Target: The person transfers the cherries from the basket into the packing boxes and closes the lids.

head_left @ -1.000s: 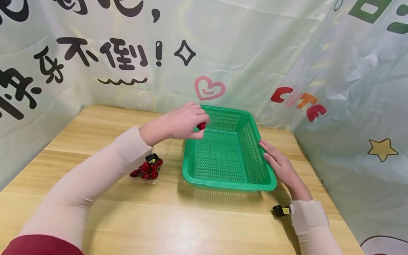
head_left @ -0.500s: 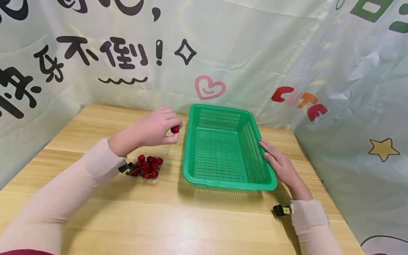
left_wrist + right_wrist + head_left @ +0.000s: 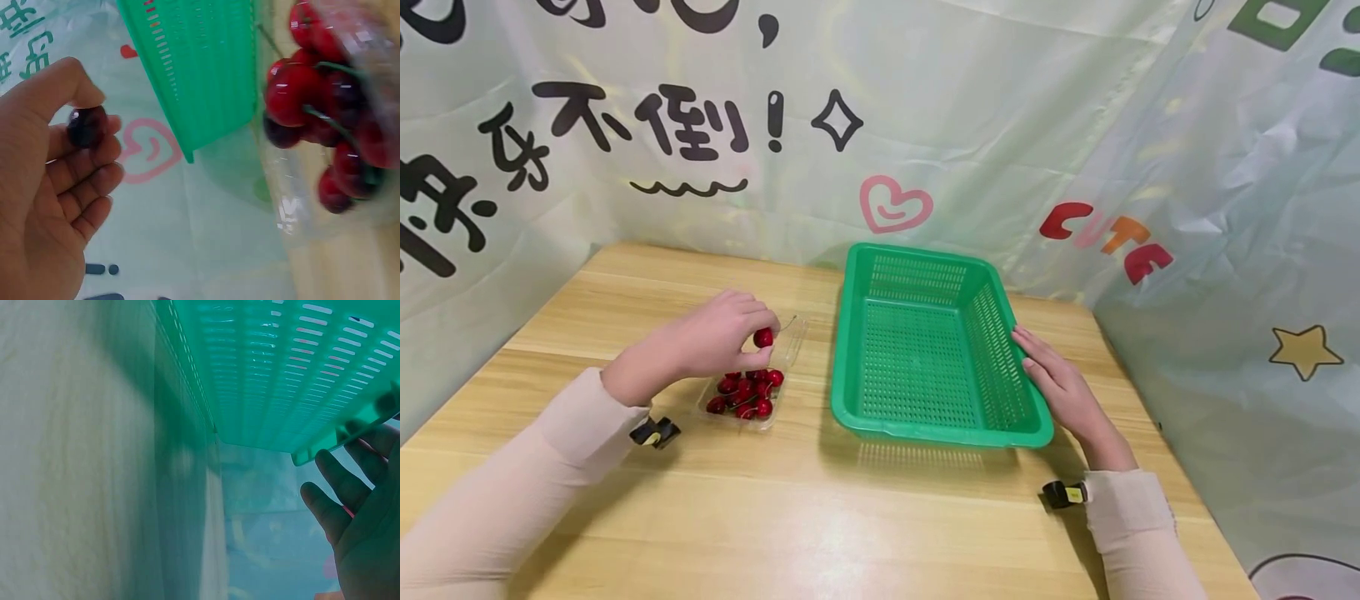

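My left hand (image 3: 718, 337) pinches a dark red cherry (image 3: 763, 337) between thumb and fingers, its thin stem pointing off to the right. Just below and in front of that hand sits a clear plastic box (image 3: 758, 423) holding several red cherries (image 3: 325, 112) with green stems. Beside the box stands a green plastic basket (image 3: 917, 433) with slotted walls and nothing inside. On the basket's right side rests my right hand (image 3: 1060, 385), fingers straight along the rim; in the right wrist view the fingertips (image 3: 322, 459) lie at the rim's edge.
The box's clear lid (image 3: 793, 342) lies open behind it. Everything stands on a light wooden table (image 3: 820, 525). A pale printed curtain (image 3: 1000, 108) rises along the table's back and right edges. Each wrist carries a small black camera (image 3: 655, 432).
My left hand has moved from over the basket's left rim, leftward and down to the cherry box, with the cherry still pinched. The right hand and the basket have stayed put.
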`<state>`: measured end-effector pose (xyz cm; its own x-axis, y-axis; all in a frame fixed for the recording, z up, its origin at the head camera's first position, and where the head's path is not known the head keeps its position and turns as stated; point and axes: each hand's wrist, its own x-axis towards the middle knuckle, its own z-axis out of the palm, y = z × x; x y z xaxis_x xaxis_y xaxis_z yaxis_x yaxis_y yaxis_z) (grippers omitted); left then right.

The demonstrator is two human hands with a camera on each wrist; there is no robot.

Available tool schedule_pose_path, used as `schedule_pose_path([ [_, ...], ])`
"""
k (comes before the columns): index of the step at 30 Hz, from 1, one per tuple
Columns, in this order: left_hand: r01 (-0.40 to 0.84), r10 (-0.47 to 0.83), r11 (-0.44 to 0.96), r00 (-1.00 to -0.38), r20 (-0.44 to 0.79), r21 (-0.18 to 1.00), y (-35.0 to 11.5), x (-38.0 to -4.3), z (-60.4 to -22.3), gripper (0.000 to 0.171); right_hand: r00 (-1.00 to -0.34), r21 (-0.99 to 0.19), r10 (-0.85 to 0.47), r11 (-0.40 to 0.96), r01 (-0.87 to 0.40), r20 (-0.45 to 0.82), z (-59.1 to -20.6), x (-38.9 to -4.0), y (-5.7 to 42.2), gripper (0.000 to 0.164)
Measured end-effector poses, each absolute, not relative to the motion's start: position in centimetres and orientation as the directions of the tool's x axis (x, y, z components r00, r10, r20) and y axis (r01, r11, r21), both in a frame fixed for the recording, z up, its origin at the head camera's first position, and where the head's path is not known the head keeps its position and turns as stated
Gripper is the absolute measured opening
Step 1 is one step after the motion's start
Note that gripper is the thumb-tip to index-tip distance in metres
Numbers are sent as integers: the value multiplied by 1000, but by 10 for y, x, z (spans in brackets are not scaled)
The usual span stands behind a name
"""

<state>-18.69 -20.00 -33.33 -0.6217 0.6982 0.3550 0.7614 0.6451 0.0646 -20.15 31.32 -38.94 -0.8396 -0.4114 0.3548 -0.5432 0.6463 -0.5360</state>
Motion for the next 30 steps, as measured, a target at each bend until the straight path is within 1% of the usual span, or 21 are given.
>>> schedule_pose_path([
  [5,734,680,673,-662,315,87,-216,-182,-348,11,-840,-530,-409,651,-543,357,-388,-202,313,44],
  [12,689,656,713,-722,221,134,-231,-181,-363,26,-838,-531,-410,649,-546,361,-388,-201,313,44],
  [14,687,657,712,-725,210,145,-234,-182,-367,27,-838,-534,-410,646,-545,359,-389,-201,313,44],
  [16,700,669,698,-713,209,151,-236,-183,-371,27,-837,-536,-412,642,-547,360,-389,-200,312,44],
  [21,745,716,652,-667,207,142,-242,-185,-381,33,-834,-536,-413,639,-552,366,-390,-200,312,44],
  [25,732,711,664,-681,174,152,-245,-184,-384,38,-835,-538,-411,639,-550,366,-390,-201,312,44],
  [30,702,686,688,-711,150,184,-246,-183,-386,37,-849,-551,-401,646,-529,345,-389,-202,313,45],
])
